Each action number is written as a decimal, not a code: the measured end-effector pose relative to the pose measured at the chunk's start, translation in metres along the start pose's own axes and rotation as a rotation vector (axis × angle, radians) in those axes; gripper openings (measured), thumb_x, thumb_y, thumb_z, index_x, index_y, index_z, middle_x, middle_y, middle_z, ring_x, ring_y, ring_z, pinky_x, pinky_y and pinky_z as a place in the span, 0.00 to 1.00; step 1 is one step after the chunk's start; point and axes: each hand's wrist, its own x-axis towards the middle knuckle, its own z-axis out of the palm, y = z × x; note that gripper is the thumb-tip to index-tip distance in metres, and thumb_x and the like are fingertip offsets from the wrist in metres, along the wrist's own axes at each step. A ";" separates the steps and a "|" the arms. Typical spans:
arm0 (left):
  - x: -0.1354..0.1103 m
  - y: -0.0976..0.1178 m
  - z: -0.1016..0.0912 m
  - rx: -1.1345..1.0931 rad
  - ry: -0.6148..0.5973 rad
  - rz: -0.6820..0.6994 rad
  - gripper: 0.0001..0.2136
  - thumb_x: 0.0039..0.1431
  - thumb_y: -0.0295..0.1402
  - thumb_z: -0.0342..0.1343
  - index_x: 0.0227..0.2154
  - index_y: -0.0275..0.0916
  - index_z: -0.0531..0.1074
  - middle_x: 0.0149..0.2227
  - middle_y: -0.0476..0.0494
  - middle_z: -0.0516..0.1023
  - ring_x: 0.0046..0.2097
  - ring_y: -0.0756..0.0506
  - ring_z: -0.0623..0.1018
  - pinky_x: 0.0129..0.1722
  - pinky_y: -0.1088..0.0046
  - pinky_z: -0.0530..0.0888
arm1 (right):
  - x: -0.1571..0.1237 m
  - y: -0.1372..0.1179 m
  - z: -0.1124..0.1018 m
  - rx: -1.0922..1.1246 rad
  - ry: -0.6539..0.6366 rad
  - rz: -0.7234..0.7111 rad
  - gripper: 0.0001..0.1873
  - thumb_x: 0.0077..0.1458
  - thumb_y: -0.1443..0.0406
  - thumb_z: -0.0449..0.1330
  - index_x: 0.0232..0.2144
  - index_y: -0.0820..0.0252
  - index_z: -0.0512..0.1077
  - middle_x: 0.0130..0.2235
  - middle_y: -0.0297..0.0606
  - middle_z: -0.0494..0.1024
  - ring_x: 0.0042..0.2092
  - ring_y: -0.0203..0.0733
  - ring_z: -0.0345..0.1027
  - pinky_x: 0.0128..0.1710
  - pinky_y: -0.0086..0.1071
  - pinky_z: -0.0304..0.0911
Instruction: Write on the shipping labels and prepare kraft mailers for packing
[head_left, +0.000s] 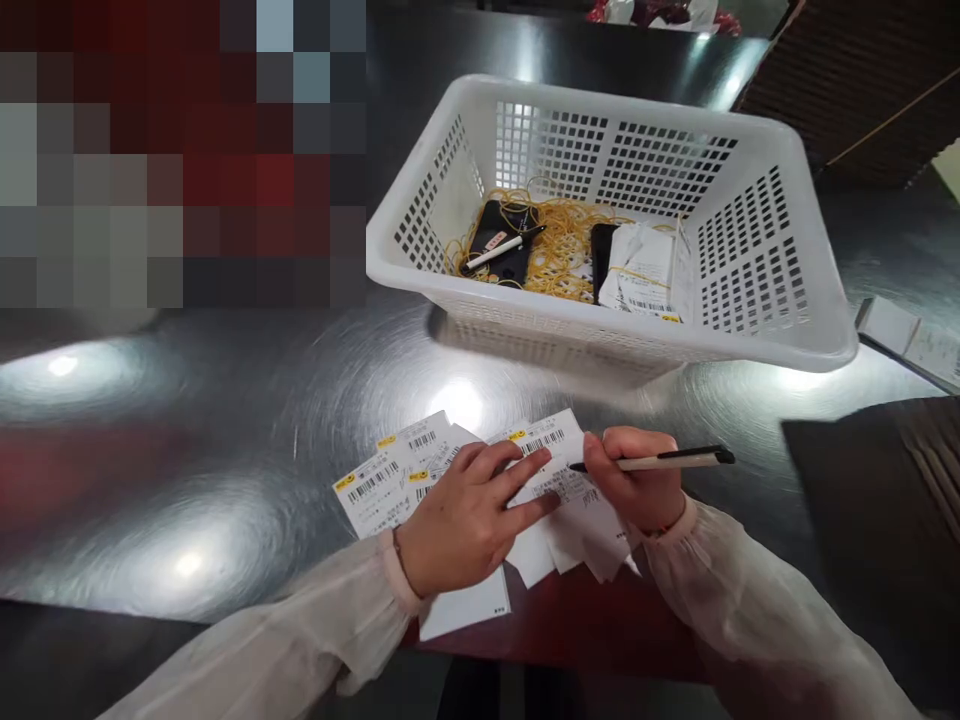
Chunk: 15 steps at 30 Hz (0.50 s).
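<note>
The steel surface (247,420) spreads wide and bare to the left. Behind the hands stands a white basket (757,330), holding rubber bands (559,240), two dark phones, another pen and a banded paper bundle (645,275); its front wall lies near the work. A fan of barcode slips (390,470) lies at the near edge, overhanging it slightly. The left hand (465,520) presses flat on them, fingers spread apart. The right hand (637,490) has its fingers clamped on a pen (660,461), lying nearly level, tip pointing left onto a slip.
</note>
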 end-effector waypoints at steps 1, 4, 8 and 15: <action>0.000 0.000 0.000 -0.002 0.000 0.002 0.21 0.54 0.22 0.52 0.51 0.41 0.71 0.59 0.35 0.69 0.52 0.34 0.66 0.42 0.54 0.66 | 0.000 0.000 0.000 -0.002 -0.003 0.003 0.24 0.54 0.71 0.56 0.14 0.58 0.47 0.14 0.24 0.50 0.17 0.27 0.41 0.16 0.27 0.42; -0.001 0.000 -0.001 -0.007 0.001 0.003 0.21 0.53 0.22 0.52 0.51 0.41 0.70 0.59 0.35 0.69 0.52 0.34 0.66 0.43 0.53 0.66 | 0.000 0.001 0.000 -0.017 0.005 -0.006 0.24 0.54 0.71 0.55 0.14 0.58 0.48 0.14 0.25 0.50 0.18 0.27 0.42 0.16 0.27 0.43; -0.001 0.001 -0.002 -0.004 -0.001 0.001 0.20 0.54 0.23 0.52 0.51 0.41 0.71 0.59 0.35 0.69 0.52 0.34 0.66 0.43 0.53 0.66 | 0.000 0.002 0.000 -0.027 0.013 -0.035 0.24 0.54 0.71 0.55 0.14 0.58 0.48 0.14 0.24 0.50 0.18 0.27 0.42 0.16 0.27 0.42; -0.001 0.000 -0.001 0.006 -0.005 0.001 0.21 0.53 0.22 0.52 0.51 0.42 0.71 0.59 0.36 0.69 0.52 0.34 0.67 0.43 0.54 0.66 | -0.001 0.001 -0.001 -0.036 -0.019 -0.034 0.24 0.54 0.72 0.55 0.14 0.58 0.46 0.14 0.25 0.49 0.18 0.27 0.41 0.17 0.27 0.42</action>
